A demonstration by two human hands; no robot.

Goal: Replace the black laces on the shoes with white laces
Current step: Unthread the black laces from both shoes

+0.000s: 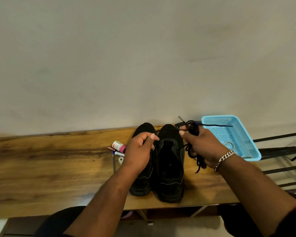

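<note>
Two black shoes [169, 161] stand side by side on the wooden counter [50, 168], toes toward the far wall. Right shoe shows no lace across its tongue. Left hand [140, 151] rests over the left shoe, fingers curled, pinching near its throat; what it pinches cannot be made out. Right hand [202, 144] grips a bundled black lace [193, 129], loose loops hanging below, one end trailing over the blue basket [246, 151] at the right. Small bottle [119, 145] and pens [114, 159] lie left of the shoes.
</note>
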